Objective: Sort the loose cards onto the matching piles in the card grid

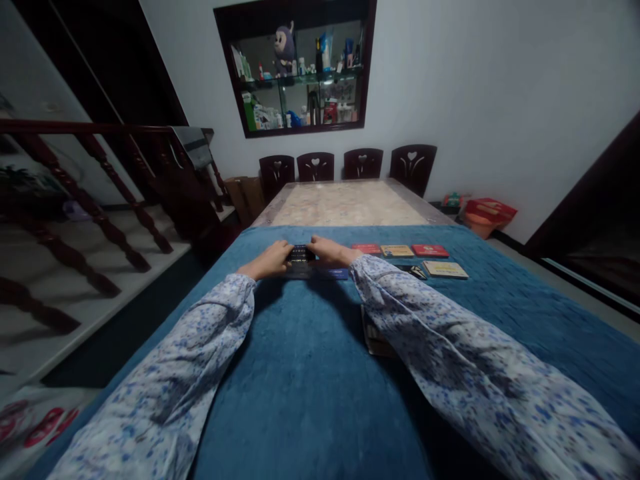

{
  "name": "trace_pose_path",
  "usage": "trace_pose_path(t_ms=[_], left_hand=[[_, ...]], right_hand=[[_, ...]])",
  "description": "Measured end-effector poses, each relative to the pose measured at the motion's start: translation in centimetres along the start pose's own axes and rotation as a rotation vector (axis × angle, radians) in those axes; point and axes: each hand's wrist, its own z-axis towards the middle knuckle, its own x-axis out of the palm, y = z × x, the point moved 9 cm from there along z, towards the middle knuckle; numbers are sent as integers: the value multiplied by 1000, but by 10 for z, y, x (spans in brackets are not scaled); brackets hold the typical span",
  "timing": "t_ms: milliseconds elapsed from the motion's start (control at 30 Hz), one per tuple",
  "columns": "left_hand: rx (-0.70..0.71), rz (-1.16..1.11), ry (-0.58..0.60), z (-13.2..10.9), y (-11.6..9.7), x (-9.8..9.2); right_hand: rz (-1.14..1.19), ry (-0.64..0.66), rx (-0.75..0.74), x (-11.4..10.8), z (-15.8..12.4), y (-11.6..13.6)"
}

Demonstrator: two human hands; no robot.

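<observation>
My left hand point(273, 259) and my right hand point(327, 251) reach forward over the blue cloth point(300, 373). Between them is a dark card point(301, 254) with light print, its left side gripped by my left fingers and its right side by my right fingers. Beneath my right wrist a blue card point(336, 273) shows in part. To the right lie a red card point(367, 249), an orange-and-cream card point(397, 251), another red card point(431, 251), a black card point(412, 271) and a cream card point(446, 269).
A box-like item point(376, 341) lies partly hidden under my right forearm. Dark chairs point(363, 164) stand behind the table's far end point(345, 203). A wooden railing point(95, 160) runs along the left, and a red bag point(490, 212) is on the floor at right.
</observation>
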Motion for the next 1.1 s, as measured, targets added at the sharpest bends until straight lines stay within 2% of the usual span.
trace_pose_path(t_ms=[100,300,500,800,1100], left_hand=[[-12,40,18,10,8,0],[-64,143,94,33,21,11],[-117,139,131,48,35,21],[-122,117,194,60,45,39],[-104,114,240,65,47,40]], right_hand=[[-58,79,40,6,11,-7],[-71,104,87,10,30,-21],[-65,119,118,24,48,-36],[-61,160,123,46,66,-48],[5,232,156,52,69,-49]])
